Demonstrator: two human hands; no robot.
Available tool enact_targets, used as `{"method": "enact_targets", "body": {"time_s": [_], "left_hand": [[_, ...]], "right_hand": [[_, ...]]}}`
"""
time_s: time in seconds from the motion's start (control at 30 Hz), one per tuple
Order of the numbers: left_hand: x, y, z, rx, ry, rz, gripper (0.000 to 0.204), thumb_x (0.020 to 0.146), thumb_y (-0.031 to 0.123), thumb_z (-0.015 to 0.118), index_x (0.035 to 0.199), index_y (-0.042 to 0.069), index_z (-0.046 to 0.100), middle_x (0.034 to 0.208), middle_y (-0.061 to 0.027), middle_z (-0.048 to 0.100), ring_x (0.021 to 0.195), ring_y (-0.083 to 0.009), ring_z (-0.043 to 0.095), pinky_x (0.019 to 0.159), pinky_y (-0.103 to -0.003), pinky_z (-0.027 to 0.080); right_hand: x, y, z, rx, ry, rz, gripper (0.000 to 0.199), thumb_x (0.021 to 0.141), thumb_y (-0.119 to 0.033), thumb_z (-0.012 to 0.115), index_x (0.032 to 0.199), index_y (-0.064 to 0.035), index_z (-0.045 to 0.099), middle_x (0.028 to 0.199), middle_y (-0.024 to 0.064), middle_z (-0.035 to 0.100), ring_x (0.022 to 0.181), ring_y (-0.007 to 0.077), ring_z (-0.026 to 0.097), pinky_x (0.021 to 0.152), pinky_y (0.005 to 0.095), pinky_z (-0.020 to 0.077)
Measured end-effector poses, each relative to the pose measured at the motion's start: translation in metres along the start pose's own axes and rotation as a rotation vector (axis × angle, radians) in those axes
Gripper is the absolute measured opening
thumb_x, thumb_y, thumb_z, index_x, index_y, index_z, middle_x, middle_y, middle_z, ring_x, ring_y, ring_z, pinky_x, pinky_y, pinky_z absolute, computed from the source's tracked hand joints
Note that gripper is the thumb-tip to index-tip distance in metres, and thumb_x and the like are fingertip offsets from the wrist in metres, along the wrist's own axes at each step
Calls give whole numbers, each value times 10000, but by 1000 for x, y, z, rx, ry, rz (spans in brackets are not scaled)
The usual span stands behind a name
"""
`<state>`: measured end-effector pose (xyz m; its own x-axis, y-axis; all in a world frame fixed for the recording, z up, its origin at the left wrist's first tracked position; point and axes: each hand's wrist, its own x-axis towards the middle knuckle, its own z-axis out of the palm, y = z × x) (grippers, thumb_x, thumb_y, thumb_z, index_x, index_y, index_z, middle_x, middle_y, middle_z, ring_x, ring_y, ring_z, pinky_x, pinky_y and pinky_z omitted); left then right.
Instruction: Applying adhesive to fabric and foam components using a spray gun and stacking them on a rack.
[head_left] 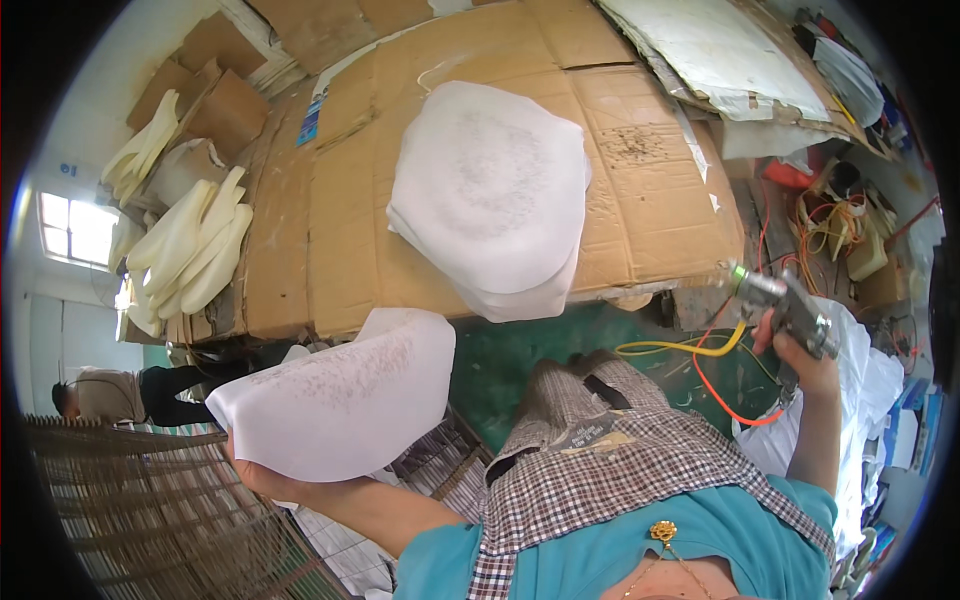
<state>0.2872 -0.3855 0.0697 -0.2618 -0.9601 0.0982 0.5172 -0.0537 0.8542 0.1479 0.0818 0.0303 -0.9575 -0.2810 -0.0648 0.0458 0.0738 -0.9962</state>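
My left hand grips the lower left edge of a curved white sheet, with most fingers hidden by it. A speckled grey-brown patch runs along the sheet's upper part. It is held off to the left, beside the table's near edge. Out to the right, my right hand is wrapped around the handle of a metal spray gun. The gun's green-ringed nozzle end points left toward the table. A stack of similar white sheets lies on the cardboard-covered table, its top one speckled grey in the middle.
A slatted rack stands at the lower left. Cream-coloured curved pieces are piled left of the table. A yellow hose and an orange hose hang by the gun. Another person is bent over at far left.
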Motion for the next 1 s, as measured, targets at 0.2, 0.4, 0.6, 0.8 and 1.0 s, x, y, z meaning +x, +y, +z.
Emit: {"method": "enact_targets", "body": {"time_s": [0.2,0.4,0.6,0.8,1.0], "left_hand": [[4,-9,8,32,-44,76,318,795,161,437,974,-64,571,900,-185,606,731,-261,633,618,-382,564],[-5,-12,24,90,18,114,308,789,154,446,953,-71,578,884,-183,607,710,-266,633,609,-388,563],[-1,-9,16,72,-45,97,305,787,150,450,947,-74,580,875,-180,610,696,-264,633,598,-388,561],[-1,-13,20,-31,20,-12,274,789,136,474,914,-76,595,863,-175,619,670,-253,631,582,-372,554],[22,-14,-13,85,-20,65,283,823,154,477,954,-76,579,948,-174,602,827,-255,606,725,-384,516]], "right_hand": [[-3,6,-2,97,-26,-52,609,728,-195,686,1228,7,404,767,76,559,695,173,567,675,312,466],[-20,1,-13,16,25,-23,493,728,-175,686,1120,13,454,777,69,566,695,166,568,673,298,480],[-36,-3,-37,-26,-42,35,561,705,-179,684,1165,35,444,777,73,579,678,165,576,654,285,474],[-11,3,-12,49,-127,-14,528,725,-169,664,1168,19,447,793,78,578,679,167,576,684,313,469],[12,10,-20,88,174,47,353,763,-172,626,1055,-6,518,760,58,565,694,161,556,683,293,453]]}}
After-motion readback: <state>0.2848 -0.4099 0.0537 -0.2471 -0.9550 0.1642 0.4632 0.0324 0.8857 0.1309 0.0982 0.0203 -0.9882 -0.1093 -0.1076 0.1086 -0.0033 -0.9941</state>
